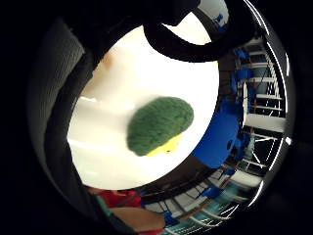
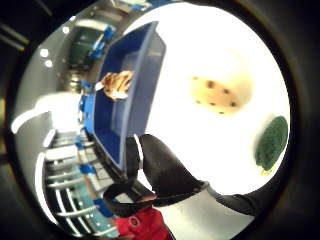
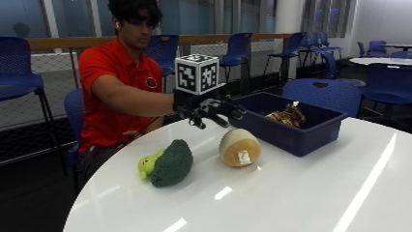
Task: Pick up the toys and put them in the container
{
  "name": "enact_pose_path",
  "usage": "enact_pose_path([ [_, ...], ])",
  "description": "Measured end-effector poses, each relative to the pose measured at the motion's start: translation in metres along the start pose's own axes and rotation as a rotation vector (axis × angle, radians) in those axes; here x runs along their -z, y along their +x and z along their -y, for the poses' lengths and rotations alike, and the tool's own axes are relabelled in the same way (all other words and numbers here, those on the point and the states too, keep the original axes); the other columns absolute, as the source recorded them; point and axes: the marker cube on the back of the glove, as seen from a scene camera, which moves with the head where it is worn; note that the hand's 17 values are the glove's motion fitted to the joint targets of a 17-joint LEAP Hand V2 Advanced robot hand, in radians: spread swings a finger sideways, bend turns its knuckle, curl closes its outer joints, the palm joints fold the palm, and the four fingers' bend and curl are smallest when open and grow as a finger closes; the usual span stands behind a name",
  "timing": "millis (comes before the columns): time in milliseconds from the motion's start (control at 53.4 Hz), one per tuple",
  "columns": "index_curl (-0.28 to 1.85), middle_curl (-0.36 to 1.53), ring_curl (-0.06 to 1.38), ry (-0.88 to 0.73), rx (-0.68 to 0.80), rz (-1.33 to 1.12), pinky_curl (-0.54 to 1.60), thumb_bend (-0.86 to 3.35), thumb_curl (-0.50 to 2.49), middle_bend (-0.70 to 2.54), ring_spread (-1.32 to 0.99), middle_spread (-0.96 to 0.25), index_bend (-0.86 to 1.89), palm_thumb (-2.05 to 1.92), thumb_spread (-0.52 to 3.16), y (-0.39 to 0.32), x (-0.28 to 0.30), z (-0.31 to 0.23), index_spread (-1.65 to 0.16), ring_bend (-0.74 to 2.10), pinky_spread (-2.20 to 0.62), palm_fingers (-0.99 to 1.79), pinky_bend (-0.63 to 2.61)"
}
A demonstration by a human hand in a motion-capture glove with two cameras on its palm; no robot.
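Observation:
A green plush toy with a yellow-green head point(image 3: 167, 163) lies on the white round table point(image 3: 289, 193); it also shows in the palm views point(image 1: 159, 126) point(image 2: 272, 142). A round tan plush with brown spots point(image 3: 239, 147) point(image 2: 220, 92) sits to its right, beside the blue container point(image 3: 293, 124) point(image 2: 125, 85). A striped orange plush point(image 3: 287, 116) point(image 2: 117, 84) lies inside the container. My gloved right hand point(image 3: 209, 112) hovers above the table behind the two toys, near the container's end, fingers loosely curled and holding nothing.
Blue chairs point(image 3: 322, 94) stand behind the table, one close to the container's far side. The person in a red shirt point(image 3: 116, 92) sits at the table's far left edge. Bare white tabletop spreads in front of the toys.

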Motion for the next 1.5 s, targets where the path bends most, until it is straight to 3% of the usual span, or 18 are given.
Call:
enact_pose_path([
  [431,0.24,0.28,0.3,-0.065,-0.19,0.021,0.34,-0.1,0.24,0.14,0.0,-0.06,0.12,-0.13,0.95,0.11,-0.049,-0.033,-0.32,0.18,0.12,-0.18,0.77],
  [899,0.19,0.23,0.29,-0.114,-0.229,-0.002,0.44,-0.06,0.22,0.11,0.02,-0.04,0.11,-0.07,0.96,0.127,-0.103,-0.035,-0.33,0.2,0.12,-0.14,1.21],
  [1086,0.23,0.21,0.34,-0.063,-0.252,-0.03,0.41,-0.02,0.25,0.16,-0.01,-0.04,0.22,-0.01,1.07,0.124,-0.106,-0.036,-0.38,0.44,0.05,0.08,1.13],
  [1217,0.28,0.24,0.38,0.003,-0.261,-0.044,0.35,0.01,0.29,0.19,-0.16,-0.12,0.35,0.06,1.18,0.121,-0.105,-0.034,-0.41,0.6,-0.14,0.43,0.98],
  [1386,0.29,0.32,0.42,0.077,-0.247,-0.072,0.36,0.11,0.38,0.37,-0.33,-0.25,0.2,0.28,1.26,0.115,-0.103,-0.03,-0.4,0.73,-0.34,0.81,1.04],
  [1498,0.31,0.36,0.48,0.112,-0.215,-0.098,0.4,0.18,0.49,0.42,-0.42,-0.33,0.2,0.48,1.12,0.111,-0.102,-0.027,-0.4,0.84,-0.39,0.99,1.07],
])
